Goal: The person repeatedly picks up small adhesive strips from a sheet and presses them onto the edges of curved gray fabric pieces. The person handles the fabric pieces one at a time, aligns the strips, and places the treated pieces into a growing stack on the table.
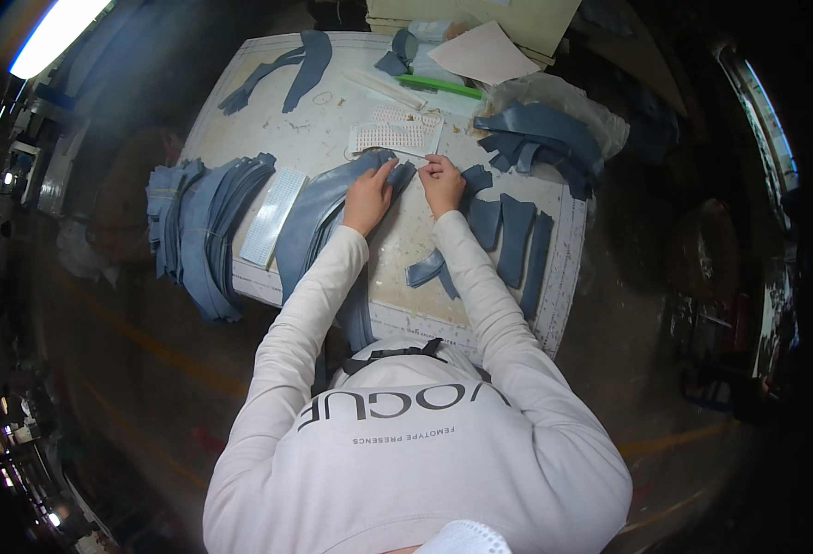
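Observation:
My left hand [369, 198] lies at the far end of a stack of curved blue-grey fabric pieces [319, 212], its fingers closed on the edge of the fabric. Just to the right, my right hand [441, 188] is held in a pinch. Whatever sits between its fingertips is too small to make out. Beyond both hands lies a white sheet of small printed labels [395, 134]. A narrow fabric strip [404, 175] shows between the two hands.
Tied fabric bundles [208, 217] hang over the table's left edge, beside a pale label strip [274, 217]. Loose fabric pieces [515, 235] lie to the right. Farther back are a fabric pile [549, 134] on clear plastic, a green strip [439, 87] and pink paper [485, 53].

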{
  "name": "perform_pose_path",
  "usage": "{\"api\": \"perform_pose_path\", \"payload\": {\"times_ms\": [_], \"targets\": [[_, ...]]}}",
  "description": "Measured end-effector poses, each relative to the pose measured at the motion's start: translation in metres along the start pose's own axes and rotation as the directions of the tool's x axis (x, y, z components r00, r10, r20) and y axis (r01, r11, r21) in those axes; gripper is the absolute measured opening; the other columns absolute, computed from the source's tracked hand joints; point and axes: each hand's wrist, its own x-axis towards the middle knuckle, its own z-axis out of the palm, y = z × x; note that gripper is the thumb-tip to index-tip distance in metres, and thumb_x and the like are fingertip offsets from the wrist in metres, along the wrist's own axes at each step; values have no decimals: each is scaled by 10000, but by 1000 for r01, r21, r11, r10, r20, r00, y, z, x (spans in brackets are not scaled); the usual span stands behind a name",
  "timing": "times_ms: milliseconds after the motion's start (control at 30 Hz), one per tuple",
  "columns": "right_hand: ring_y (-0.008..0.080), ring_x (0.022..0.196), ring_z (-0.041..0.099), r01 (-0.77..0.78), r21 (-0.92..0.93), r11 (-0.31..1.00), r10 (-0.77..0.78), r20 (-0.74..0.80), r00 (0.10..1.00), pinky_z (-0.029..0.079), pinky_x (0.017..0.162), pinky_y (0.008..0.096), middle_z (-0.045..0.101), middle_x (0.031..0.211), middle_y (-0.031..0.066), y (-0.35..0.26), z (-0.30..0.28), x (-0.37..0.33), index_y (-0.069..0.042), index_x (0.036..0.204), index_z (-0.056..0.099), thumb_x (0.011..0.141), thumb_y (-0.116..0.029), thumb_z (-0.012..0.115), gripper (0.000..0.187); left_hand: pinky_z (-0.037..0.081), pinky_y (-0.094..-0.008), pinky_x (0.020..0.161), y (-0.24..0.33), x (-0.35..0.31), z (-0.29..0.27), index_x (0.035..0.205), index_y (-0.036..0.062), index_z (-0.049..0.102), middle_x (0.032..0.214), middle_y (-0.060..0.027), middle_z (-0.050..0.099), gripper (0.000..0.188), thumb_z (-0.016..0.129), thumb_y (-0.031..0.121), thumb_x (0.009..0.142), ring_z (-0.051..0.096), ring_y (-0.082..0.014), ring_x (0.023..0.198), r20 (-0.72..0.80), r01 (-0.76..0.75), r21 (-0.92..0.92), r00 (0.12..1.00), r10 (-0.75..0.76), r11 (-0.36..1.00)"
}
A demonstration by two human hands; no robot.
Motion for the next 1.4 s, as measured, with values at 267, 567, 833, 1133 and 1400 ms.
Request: {"api": "perform_pose_path", "payload": {"times_ms": [267, 567, 833, 1133, 1400], "targets": [[166, 652, 674, -30, -43, 999, 32, 43, 999, 523, 633, 293, 702, 739, 57, 3, 7, 0, -76, 1062, 617, 703, -97, 719, 374, 511, -415, 731, 8, 2, 9, 1049, 155, 658, 910, -132, 603, 309, 695, 250, 757, 615, -332, 841, 93, -88, 207, 993, 70, 974], [243, 692, 678, -15, -193, 981, 18, 14, 1000, 519, 678, 362, 701, 745, 51, -3, 12, -3, -111, 1057, 601, 703, -107, 710, 370, 514, -414, 729, 9, 1, 8, 1048, 158, 647, 928, -137, 608, 328, 707, 214, 731, 618, -330, 854, 85, -95, 215, 993, 78, 972], [272, 723, 650, 85, -235, 968, -105, -77, 991, 506, 679, 392, 675, 753, 48, -4, 16, -7, -102, 1036, 604, 699, -94, 722, 357, 509, -418, 730, 8, 1, 10, 1045, 131, 642, 937, -135, 611, 313, 693, 240, 757, 617, -330, 852, 59, -68, 190, 997, 58, 979], [201, 641, 641, 33, 0, 999, -33, -24, 999, 508, 637, 334, 677, 740, 38, -12, -1, 1, -90, 989, 621, 689, -83, 733, 321, 487, -346, 569, 0, -7, 1, 992, 33, 645, 774, -139, 639, 232, 672, 165, 803, 612, -250, 597, -198, 21, -119, 979, -44, 993], [196, 704, 679, -13, 56, 998, -4, 294, 956, 520, 662, 322, 714, 803, 47, -19, 11, -3, -113, 1013, 623, 711, -150, 736, 324, 498, -394, 606, 1, -4, -20, 991, 43, 657, 740, -179, 650, 196, 637, 117, 810, 638, -340, 646, -303, 123, -245, 933, -196, 962]]}}
